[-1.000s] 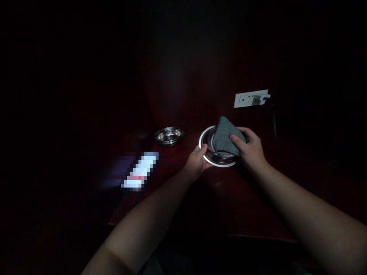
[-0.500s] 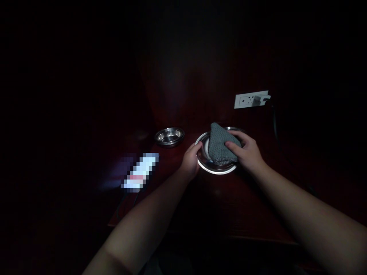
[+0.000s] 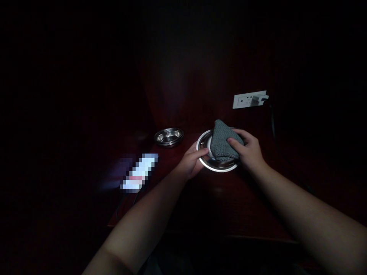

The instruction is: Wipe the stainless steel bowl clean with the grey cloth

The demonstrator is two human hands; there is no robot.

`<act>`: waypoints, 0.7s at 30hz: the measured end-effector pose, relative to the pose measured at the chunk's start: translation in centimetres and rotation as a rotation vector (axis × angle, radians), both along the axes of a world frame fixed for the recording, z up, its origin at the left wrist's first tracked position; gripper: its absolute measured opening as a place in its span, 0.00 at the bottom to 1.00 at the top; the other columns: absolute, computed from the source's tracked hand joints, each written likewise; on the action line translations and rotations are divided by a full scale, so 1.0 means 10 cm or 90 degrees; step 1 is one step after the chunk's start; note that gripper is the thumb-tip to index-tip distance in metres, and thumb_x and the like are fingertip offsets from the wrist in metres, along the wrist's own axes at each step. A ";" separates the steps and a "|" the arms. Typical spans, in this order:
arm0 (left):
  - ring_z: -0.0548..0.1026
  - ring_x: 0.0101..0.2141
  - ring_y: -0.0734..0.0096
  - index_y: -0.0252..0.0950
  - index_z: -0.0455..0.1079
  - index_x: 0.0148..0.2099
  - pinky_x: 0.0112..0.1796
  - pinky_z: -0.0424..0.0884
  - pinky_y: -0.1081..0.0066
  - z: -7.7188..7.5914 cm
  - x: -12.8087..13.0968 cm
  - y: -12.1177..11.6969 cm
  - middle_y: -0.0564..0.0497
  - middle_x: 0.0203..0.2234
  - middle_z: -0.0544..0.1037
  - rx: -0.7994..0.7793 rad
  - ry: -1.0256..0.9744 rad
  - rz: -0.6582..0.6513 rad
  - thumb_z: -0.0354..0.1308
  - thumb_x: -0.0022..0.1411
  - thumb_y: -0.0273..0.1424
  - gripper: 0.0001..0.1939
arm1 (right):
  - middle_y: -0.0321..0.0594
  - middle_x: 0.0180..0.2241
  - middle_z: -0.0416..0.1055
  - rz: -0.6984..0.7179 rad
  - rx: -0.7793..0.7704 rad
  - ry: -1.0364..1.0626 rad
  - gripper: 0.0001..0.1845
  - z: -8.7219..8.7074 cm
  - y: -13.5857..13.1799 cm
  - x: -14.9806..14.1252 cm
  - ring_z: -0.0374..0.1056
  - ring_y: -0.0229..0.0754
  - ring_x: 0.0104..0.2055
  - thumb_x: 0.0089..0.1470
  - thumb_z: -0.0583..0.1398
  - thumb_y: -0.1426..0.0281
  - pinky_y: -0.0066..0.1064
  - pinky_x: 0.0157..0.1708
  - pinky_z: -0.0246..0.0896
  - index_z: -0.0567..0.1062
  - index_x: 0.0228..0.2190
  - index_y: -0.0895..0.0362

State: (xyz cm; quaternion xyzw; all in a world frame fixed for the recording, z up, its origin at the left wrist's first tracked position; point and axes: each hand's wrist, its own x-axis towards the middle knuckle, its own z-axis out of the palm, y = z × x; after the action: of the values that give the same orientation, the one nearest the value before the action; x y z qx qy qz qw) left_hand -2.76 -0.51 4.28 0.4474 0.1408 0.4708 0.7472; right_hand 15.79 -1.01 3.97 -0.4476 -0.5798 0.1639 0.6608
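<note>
A shiny steel bowl [image 3: 216,166] is tilted toward me above the dark table. My left hand [image 3: 191,160] grips its left rim, thumb over the edge and fingers beneath. Folded into a wedge, a grey woven cloth [image 3: 224,143] lies against the inside of the bowl. My right hand [image 3: 249,148] is closed on the cloth, thumb on top, at the bowl's right side. Its other fingers are partly hidden behind the cloth. The far right part of the bowl is covered by the cloth and this hand.
Left of the hands, what looks like a small stack of steel bowls [image 3: 169,136] stands on the dark red table [image 3: 218,206]. Nearer me lies a lit, blurred-out phone-like screen [image 3: 139,172]. A wall socket [image 3: 249,99] holds a plug with a hanging cord [image 3: 272,121].
My left thumb has slid further in over the rim, and more fingers show under the bowl. The cloth and right hand have shifted slightly right and up.
</note>
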 end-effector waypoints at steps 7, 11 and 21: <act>0.75 0.31 0.73 0.37 0.68 0.47 0.41 0.73 0.63 -0.16 0.02 0.07 0.49 0.32 0.76 -0.088 0.137 0.056 0.60 0.57 0.37 0.16 | 0.44 0.41 0.75 -0.058 0.016 -0.029 0.20 0.00 0.02 0.01 0.71 0.52 0.44 0.43 0.66 0.60 0.49 0.47 0.65 0.77 0.39 0.54; 0.76 0.33 0.71 0.36 0.68 0.45 0.43 0.72 0.61 -0.14 0.06 0.04 0.48 0.32 0.77 -0.102 0.117 0.066 0.58 0.59 0.37 0.14 | 0.44 0.40 0.76 -0.065 0.005 -0.024 0.20 -0.02 0.03 0.01 0.71 0.51 0.42 0.43 0.66 0.58 0.48 0.45 0.66 0.77 0.38 0.55; 0.77 0.44 0.63 0.34 0.69 0.47 0.50 0.70 0.59 0.00 0.10 0.00 0.44 0.40 0.79 -0.102 0.029 0.113 0.57 0.60 0.32 0.13 | 0.42 0.38 0.75 0.007 -0.030 -0.005 0.21 -0.01 -0.01 -0.04 0.71 0.51 0.41 0.42 0.67 0.60 0.47 0.43 0.66 0.76 0.39 0.55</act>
State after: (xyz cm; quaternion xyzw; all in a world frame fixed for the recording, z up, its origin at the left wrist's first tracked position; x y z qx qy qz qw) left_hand -1.80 -0.50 4.29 0.3829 0.2339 0.5122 0.7324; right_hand 15.37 -1.13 3.91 -0.4606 -0.5805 0.1794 0.6471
